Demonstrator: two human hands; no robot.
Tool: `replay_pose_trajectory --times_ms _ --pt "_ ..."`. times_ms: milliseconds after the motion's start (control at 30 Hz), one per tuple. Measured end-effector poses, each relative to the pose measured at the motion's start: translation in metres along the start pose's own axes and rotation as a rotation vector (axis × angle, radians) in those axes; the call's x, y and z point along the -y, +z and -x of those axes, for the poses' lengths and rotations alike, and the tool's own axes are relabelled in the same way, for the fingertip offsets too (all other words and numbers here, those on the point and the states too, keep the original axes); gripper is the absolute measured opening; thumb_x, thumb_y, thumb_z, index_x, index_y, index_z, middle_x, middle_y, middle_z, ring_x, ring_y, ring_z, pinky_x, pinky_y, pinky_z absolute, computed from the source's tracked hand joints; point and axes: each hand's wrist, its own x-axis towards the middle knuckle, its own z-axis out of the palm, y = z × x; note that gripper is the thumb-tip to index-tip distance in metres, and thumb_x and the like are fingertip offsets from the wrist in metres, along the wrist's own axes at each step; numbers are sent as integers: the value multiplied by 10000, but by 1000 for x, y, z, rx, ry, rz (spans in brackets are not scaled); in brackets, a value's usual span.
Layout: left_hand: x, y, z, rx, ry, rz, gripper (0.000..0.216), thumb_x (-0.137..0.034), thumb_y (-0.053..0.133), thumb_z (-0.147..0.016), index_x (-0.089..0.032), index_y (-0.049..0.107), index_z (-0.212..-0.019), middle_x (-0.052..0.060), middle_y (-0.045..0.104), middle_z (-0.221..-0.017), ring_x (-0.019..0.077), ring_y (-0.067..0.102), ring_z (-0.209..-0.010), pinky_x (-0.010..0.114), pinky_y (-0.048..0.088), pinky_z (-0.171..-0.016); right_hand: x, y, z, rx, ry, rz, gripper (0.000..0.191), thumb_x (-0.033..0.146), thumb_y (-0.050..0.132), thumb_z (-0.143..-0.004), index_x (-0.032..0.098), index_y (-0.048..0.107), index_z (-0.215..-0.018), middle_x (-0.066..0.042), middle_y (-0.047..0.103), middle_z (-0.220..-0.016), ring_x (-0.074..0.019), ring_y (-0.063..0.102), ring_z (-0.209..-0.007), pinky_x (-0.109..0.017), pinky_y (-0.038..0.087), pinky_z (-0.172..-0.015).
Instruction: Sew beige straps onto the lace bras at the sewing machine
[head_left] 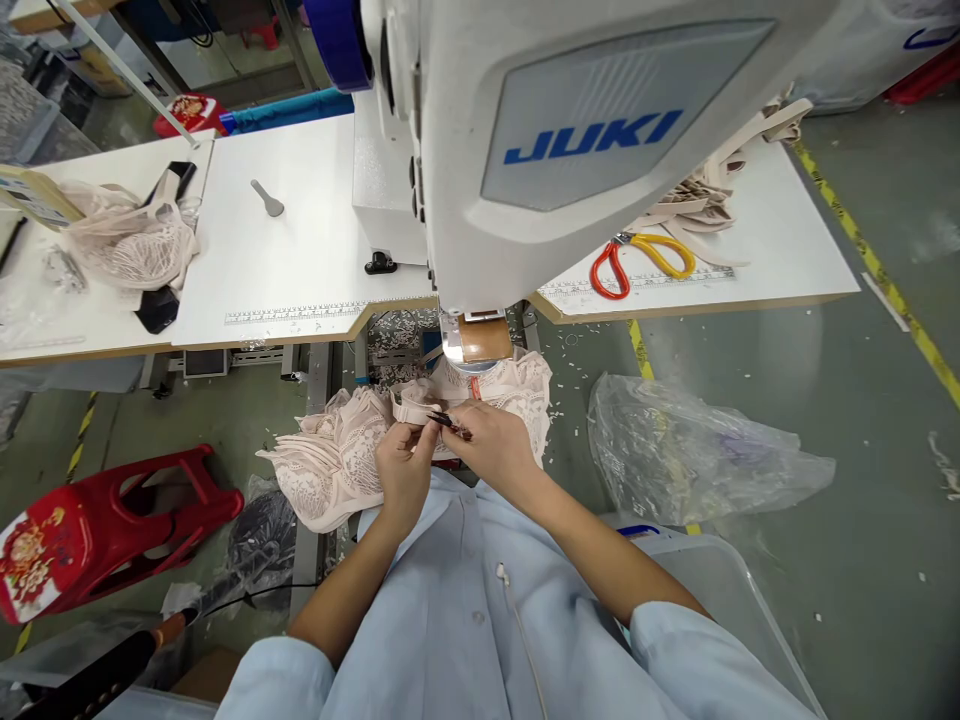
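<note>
My left hand (405, 465) pinches a beige elastic strap (411, 411) of a pale pink lace garment (337, 460) lying in my lap. My right hand (491, 440) is closed round a small dark-and-red thread snipper (452, 424), its tip at the strap right beside my left fingers. Both hands are just below the head of a white JUKI sewing machine (570, 140), whose lower end (480, 340) hangs over the lace.
Red-and-yellow scissors (637, 262) and a heap of beige straps (705, 195) lie on the white table (787, 250) at right. More lace pieces (127, 245) sit at left. A red stool (112, 530) lies tipped on the floor; a plastic bag (690, 450) and bin (720, 590) are at right.
</note>
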Motion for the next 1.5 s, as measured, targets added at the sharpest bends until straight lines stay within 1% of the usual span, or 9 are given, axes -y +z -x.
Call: replay_pose_trajectory --times_ms 233,467,633,800,867,1067,1233,1367,1500 --pt "7 4 2 22 124 -126 332 -402 583 -890 -217 608 -615 22 552 -616 175 497 -650 282 344 -649 -3 2 -7 47 24 102 91 245 556 -827 201 617 -775 -51 705 -795 -193 620 -689 -299 292 -561" --pt "7 5 -1 47 51 -69 354 -413 585 -899 -207 601 -611 4 556 -593 150 466 -588 265 333 -587 -7 7 -10 33 31 -19 82 221 525 -769 203 561 -698 -45 660 -759 -179 570 -672 -280 286 -551" --pt "7 1 -9 112 -82 100 355 -469 561 -910 -186 668 -726 38 675 -689 172 612 -660 271 476 -639 -23 6 -10 69 201 -619 157 291 526 -712 210 439 -608 44 429 -564 -116 393 -537 -248 274 -518" --pt "11 -1 -13 119 -208 291 368 -509 581 -885 -174 643 -748 36 684 -696 169 649 -666 297 545 -703 -36 -3 -5 104 400 -1189 156 356 543 -690 217 474 -713 77 384 -560 -89 303 -463 -235 261 -463" --pt "10 -1 -13 124 -235 338 355 -500 607 -871 -173 640 -736 32 682 -692 168 653 -678 288 541 -704 -34 -7 -4 76 384 -1116 165 363 568 -719 211 509 -745 66 428 -583 -96 344 -477 -239 296 -481" --pt "0 -2 -9 136 -202 304 322 -463 607 -887 -170 657 -762 25 680 -713 175 658 -723 278 527 -698 -23 -7 -4 63 58 -432 190 356 621 -837 190 661 -922 -40 642 -856 -172 575 -759 -266 386 -657" --pt "0 -2 -7 100 -51 48 350 -447 541 -933 -179 640 -732 26 674 -713 161 628 -698 260 478 -651 -23 -2 -6 154 -26 -174 247 333 541 -925 191 638 -749 -20 630 -734 -154 560 -690 -258 308 -600" --pt "2 -1 -7 97 41 -110 346 -414 530 -943 -186 617 -698 24 658 -692 154 586 -669 264 428 -639 -27 -2 -8 160 -54 -126 257 305 565 -890 185 578 -663 -13 584 -664 -145 515 -641 -262 259 -575" --pt "3 0 -8 129 22 -82 337 -400 525 -946 -189 605 -696 22 669 -701 151 591 -663 258 423 -626 -32 -4 -8 147 20 -305 265 305 599 -832 184 508 -614 17 494 -598 -121 429 -584 -262 250 -563"
